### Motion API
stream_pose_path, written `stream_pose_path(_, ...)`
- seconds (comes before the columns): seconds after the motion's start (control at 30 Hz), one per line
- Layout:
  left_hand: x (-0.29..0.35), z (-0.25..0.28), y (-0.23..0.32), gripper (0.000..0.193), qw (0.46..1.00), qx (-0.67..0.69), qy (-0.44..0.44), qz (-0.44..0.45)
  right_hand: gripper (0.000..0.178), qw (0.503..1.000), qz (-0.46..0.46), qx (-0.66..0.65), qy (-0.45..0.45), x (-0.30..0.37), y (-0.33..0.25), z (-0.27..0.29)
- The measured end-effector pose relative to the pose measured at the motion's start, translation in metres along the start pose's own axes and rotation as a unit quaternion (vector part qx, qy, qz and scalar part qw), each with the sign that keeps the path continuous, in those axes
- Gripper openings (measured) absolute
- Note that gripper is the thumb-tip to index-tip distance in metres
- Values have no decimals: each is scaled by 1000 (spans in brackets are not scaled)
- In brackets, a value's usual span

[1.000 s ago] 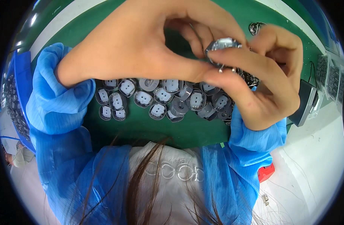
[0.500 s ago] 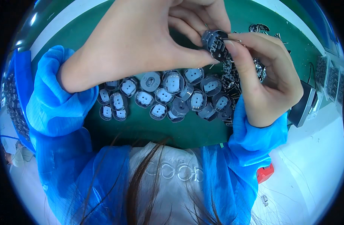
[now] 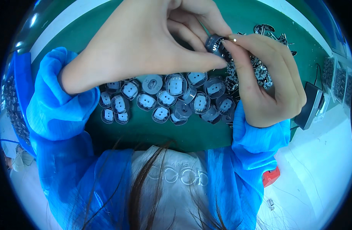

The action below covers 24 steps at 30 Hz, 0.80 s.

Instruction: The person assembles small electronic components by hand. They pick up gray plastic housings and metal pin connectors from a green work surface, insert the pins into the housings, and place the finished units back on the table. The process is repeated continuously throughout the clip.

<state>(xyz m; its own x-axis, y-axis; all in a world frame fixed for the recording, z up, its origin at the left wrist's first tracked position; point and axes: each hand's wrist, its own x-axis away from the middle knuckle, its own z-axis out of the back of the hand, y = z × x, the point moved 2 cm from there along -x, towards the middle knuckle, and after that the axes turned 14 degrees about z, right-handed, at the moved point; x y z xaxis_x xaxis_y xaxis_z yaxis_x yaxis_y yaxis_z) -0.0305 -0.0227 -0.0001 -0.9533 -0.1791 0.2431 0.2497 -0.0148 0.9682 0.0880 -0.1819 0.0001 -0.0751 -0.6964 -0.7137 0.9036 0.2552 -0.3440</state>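
My left hand (image 3: 145, 46) grips a dark grey round housing (image 3: 215, 43) between thumb and fingers, its edge facing my right hand. Pale markings or metal parts show on the housing's visible side. My right hand (image 3: 273, 76) pinches at the housing's right edge with thumb and index finger, which cover most of what lies there. A small bright tip shows at the pinch, on what looks like a thin metal lead. Below my hands lie several similar round housings (image 3: 161, 114), most with pale grey two-hole inserts facing up.
On the green mat (image 3: 153, 134), a heap of small circuit boards with metal pins (image 3: 262, 73) lies under and beyond my right hand. A black flat device (image 3: 309, 105) stands at the right, near clear trays (image 3: 329, 73). A blue bin (image 3: 24, 73) of dark parts is at the left.
The housing has turned, so less of its circuit-board face shows. My right fingers have closed in at its edge, and the long thin leads seen before are mostly covered.
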Motion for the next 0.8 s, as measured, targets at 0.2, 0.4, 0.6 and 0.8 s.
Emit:
stream_pose_path(0.2,0,-1,0,32,997,62,-35,30,22,999,-10,-36,22,1,1,2)
stream_pose_path(0.4,-3,-1,-4,35,995,91,-43,10,20,994,-55,-84,37,0,4,4)
stream_pose_path(0.6,-6,-2,-18,35,993,103,-54,-15,24,999,33,-7,22,1,1,3)
stream_pose_path(0.8,-2,-1,-5,33,995,55,-2,82,37,972,-200,-118,44,-22,-16,-14)
